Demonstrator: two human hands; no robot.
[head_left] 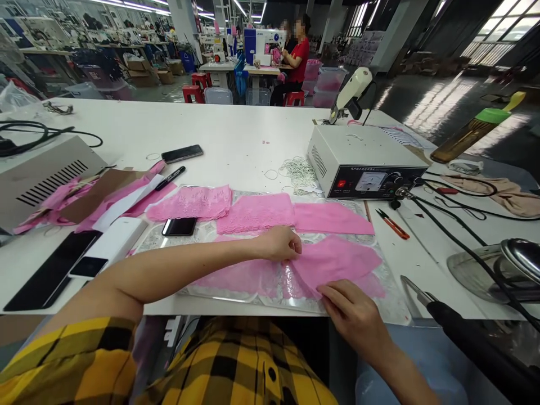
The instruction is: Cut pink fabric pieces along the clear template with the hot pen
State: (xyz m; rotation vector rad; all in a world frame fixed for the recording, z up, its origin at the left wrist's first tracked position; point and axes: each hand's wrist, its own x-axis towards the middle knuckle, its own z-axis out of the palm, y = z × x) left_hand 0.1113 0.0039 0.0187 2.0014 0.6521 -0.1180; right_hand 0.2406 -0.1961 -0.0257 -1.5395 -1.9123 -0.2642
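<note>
A pink fabric piece is stretched between my hands near the table's front edge. My left hand reaches across and pinches its left corner. My right hand grips its near lower edge between thumb and fingers. Under it lies clear plastic sheeting with more pink fabric showing beneath or on it. Behind my hands, in a row, are a lace-patterned pink piece, a scallop-edged pink piece and a plain pink piece.
A control box with cables stands at the back right. An orange cutter, a black-handled metal-tipped tool and a glass pot lie right. Phones, a pen and fabric scraps are left. A seated person works beyond.
</note>
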